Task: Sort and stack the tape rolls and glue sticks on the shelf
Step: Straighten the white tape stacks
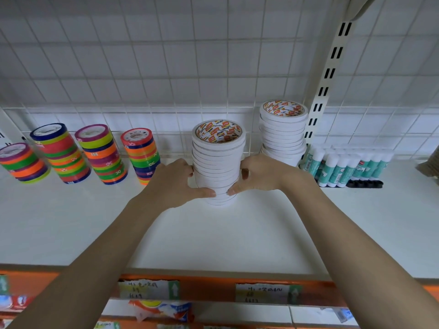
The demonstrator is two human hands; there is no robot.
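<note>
Both hands, left (pixel 177 184) and right (pixel 255 175), wrap from either side around the near stack of white tape rolls (pixel 217 162), which stands on the white shelf (pixel 237 233). I count a second white stack (pixel 282 134) behind and right of it, against the wire grid. Left of the held stack I see four stacks of coloured tape rolls (pixel 99 154), while right of it a cluster of glue sticks (pixel 344 167) stands, too packed to count.
</note>
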